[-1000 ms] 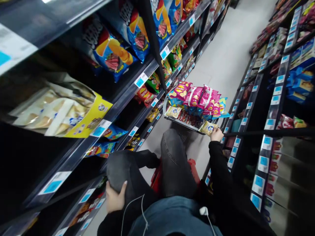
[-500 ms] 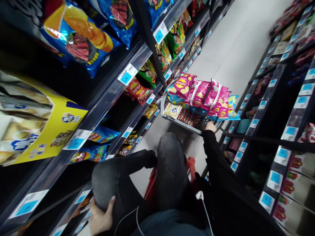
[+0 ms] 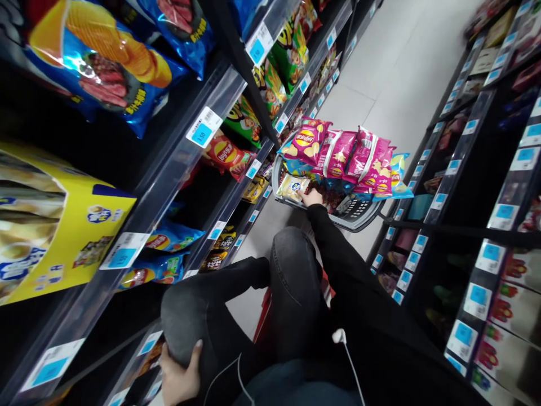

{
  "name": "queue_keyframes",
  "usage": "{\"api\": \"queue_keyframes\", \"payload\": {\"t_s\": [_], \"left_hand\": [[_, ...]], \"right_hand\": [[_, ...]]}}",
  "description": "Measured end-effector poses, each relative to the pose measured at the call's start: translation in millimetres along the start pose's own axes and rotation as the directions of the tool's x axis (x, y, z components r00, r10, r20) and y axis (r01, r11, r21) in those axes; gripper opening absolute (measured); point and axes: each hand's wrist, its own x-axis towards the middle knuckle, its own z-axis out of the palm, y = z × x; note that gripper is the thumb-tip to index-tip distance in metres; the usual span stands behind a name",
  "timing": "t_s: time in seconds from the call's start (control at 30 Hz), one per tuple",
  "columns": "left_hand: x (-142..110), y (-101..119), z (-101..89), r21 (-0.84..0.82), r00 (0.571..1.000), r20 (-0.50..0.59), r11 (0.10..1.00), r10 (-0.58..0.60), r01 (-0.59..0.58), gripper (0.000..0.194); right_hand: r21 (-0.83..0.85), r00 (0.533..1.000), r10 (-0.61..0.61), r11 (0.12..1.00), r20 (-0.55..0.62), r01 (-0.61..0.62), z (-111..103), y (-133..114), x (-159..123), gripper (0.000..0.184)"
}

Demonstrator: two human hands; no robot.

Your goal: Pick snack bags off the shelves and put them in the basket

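Observation:
My right hand (image 3: 311,197) reaches down into a grey plastic shopping basket (image 3: 367,223) on the aisle floor. Its fingers curl beside a cream snack packet (image 3: 291,186), the thumb at the packet's right edge; what the fingertips grip is hidden. Dark red small packets (image 3: 333,200) lie just right of the hand. Behind them, pink chip bags (image 3: 338,153) are stacked above the rim, over blue chip bags (image 3: 399,175). Resting on my bent knee, my left hand (image 3: 182,372) holds nothing, thumb and fingers apart.
Close on my left, a shelf holds large blue chip bags (image 3: 105,67), a yellow display box (image 3: 84,231) and red chip bags (image 3: 228,152). Another shelf (image 3: 473,225) runs along the right. Pale aisle floor (image 3: 389,79) stretches beyond the basket. A white earphone cord (image 3: 349,355) hangs before me.
My right hand has moved left from the basket's right end to the cream packet. Slotted basket bottom now shows where the hand and dark items were. My left hand stays on the knee.

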Motion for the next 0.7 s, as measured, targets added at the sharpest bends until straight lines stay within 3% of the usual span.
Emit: {"api": "queue_keyframes", "payload": {"t_s": [0.1,0.17,0.33,0.4,0.5,0.63,0.7], "left_hand": [[-1.0,1.2,-1.2,-0.013,0.995,0.026,0.995,-0.101,0.101,0.093],[-0.7,0.3,-1.0,-0.017,0.995,0.025,0.995,-0.096,0.096,0.092],[-0.3,-2.1,0.0,-0.025,0.997,0.008,0.997,-0.076,0.077,0.091],[-0.8,-1.1,0.1,-0.022,0.996,0.008,0.996,-0.088,0.088,0.091],[-1.4,1.2,0.2,-0.036,0.996,-0.012,0.996,-0.084,0.084,0.092],[-1.3,2.3,-0.4,-0.035,0.996,0.005,0.995,-0.094,0.094,0.093],[-1.4,1.7,-1.0,-0.027,0.995,0.017,0.995,-0.098,0.098,0.092]], "right_hand": [[0.022,1.0,0.03,0.999,-0.006,-0.03,3.5,-21.5,-0.2,0.039],[0.032,0.999,0.01,0.999,-0.034,-0.008,-2.2,-22.4,-10.4,0.033],[-0.08,0.955,-0.112,0.992,-0.274,0.093,-37.5,19.8,-65.1,0.03],[-0.129,0.921,-0.061,0.992,-0.385,0.012,-51.7,48.0,-84.9,0.032],[-0.146,0.888,0.068,0.978,-0.455,-0.15,-62.8,87.5,-97.0,0.031],[-0.119,0.841,0.289,0.917,-0.457,-0.38,-68.2,117.9,-82.4,0.033],[-0.123,0.827,0.342,0.892,-0.447,-0.435,-74.0,123.6,-69.7,0.035]]}}
